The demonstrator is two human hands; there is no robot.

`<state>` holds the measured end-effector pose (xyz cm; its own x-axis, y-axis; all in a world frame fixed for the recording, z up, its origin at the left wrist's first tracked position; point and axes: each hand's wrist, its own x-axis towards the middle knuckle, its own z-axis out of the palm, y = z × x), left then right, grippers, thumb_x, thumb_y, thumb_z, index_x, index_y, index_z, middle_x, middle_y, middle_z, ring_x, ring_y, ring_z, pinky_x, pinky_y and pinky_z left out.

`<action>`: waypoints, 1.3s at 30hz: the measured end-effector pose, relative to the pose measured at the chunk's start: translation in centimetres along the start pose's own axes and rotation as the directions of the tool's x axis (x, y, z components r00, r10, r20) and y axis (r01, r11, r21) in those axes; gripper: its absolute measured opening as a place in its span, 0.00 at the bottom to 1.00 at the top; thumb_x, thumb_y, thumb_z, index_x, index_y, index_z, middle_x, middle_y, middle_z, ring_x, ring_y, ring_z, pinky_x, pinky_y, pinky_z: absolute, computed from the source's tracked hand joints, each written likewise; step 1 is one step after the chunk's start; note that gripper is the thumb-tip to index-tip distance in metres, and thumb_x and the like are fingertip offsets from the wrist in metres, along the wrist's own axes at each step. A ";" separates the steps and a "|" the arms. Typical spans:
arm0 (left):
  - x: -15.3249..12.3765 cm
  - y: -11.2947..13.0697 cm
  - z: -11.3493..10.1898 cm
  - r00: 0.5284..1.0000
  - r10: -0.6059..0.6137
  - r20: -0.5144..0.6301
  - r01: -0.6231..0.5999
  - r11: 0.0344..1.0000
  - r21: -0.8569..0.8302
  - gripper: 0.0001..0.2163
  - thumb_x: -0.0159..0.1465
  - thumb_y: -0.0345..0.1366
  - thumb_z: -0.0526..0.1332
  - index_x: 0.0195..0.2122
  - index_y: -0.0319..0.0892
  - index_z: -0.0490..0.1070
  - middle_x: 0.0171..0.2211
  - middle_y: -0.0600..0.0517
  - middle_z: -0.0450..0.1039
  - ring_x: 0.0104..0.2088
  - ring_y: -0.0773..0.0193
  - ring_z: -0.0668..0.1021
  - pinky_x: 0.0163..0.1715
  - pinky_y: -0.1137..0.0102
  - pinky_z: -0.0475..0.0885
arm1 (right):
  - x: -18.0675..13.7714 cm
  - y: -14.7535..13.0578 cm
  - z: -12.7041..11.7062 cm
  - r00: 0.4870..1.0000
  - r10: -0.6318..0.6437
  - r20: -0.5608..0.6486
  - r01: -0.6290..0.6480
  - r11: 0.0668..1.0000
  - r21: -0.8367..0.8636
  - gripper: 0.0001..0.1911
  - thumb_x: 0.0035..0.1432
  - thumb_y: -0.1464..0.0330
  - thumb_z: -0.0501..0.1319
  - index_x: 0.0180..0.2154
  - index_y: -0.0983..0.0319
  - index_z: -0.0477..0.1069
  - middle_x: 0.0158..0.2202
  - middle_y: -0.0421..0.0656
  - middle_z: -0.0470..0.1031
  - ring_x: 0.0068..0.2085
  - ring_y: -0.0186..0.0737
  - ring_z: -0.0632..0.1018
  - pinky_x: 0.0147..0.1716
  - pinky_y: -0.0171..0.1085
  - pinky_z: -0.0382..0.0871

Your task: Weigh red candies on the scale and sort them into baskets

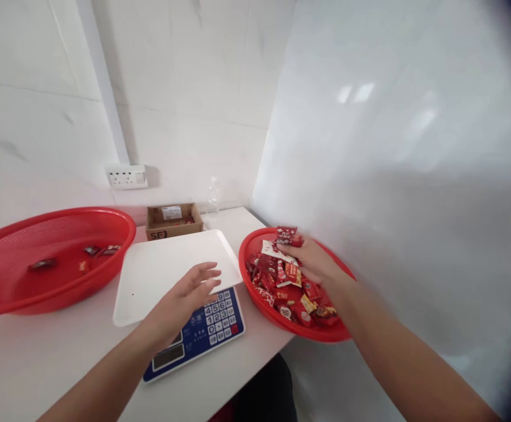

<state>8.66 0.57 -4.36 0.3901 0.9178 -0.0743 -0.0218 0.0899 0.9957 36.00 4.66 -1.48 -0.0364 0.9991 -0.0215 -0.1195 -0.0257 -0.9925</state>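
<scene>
White table, pale walls. Lower centre, my loosely spread left hand partly hides the scale; centre right, my right hand grips a packet over a red basket.

Lit brightly and diffusely, with white glare patches on the glossy right wall. Faintly shadowed just right of the socket. Stretched by wide-angle distortion, blackened at the right corners, soft in the keypad's smallest print.
</scene>
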 end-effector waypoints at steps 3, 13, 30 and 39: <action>1.8 0.4 0.8 0.999 -0.042 -0.006 0.038 0.960 -0.279 0.26 0.61 0.52 0.54 0.58 0.48 0.57 0.62 0.43 0.55 0.61 0.52 0.61 0.53 0.56 0.65 | 0.2 -0.3 3.9 0.992 0.043 0.120 -0.059 0.989 0.139 0.18 0.36 0.67 0.72 0.33 0.61 0.72 0.31 0.41 0.79 0.34 0.41 0.79 0.39 0.41 0.72; 2.7 1.5 -1.3 0.990 -0.131 -0.050 0.109 0.945 -0.309 0.17 0.58 0.37 0.62 0.48 0.46 0.65 0.37 0.50 0.72 0.30 0.68 0.77 0.27 0.73 0.74 | 3.1 2.6 11.0 0.937 0.027 0.348 -0.042 0.998 0.035 0.22 0.36 0.66 0.72 0.36 0.61 0.70 0.31 0.39 0.77 0.31 0.37 0.77 0.36 0.39 0.72; 2.1 1.8 -8.6 0.834 -0.035 -0.551 0.013 0.999 -0.043 0.22 0.57 0.26 0.58 0.53 0.43 0.57 0.39 0.50 0.69 0.33 0.70 0.75 0.37 0.70 0.76 | 5.2 3.4 11.2 0.958 0.194 0.212 -0.096 0.911 -0.401 0.22 0.51 0.70 0.62 0.49 0.59 0.64 0.46 0.45 0.68 0.33 0.30 0.76 0.31 0.32 0.72; 0.4 1.6 -9.9 0.737 0.384 -0.556 -0.021 0.836 0.548 0.22 0.59 0.35 0.56 0.56 0.47 0.57 0.43 0.47 0.72 0.39 0.59 0.77 0.37 0.63 0.74 | 4.9 3.1 11.4 0.968 0.164 0.188 -0.061 0.887 -0.458 0.08 0.55 0.67 0.61 0.36 0.61 0.65 0.35 0.42 0.73 0.31 0.31 0.77 0.26 0.28 0.68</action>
<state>-0.37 4.94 -3.31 -0.2332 0.9261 0.2966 0.4782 -0.1564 0.8642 24.17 9.13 -3.32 -0.2411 0.9571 -0.1607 0.3503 -0.0685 -0.9341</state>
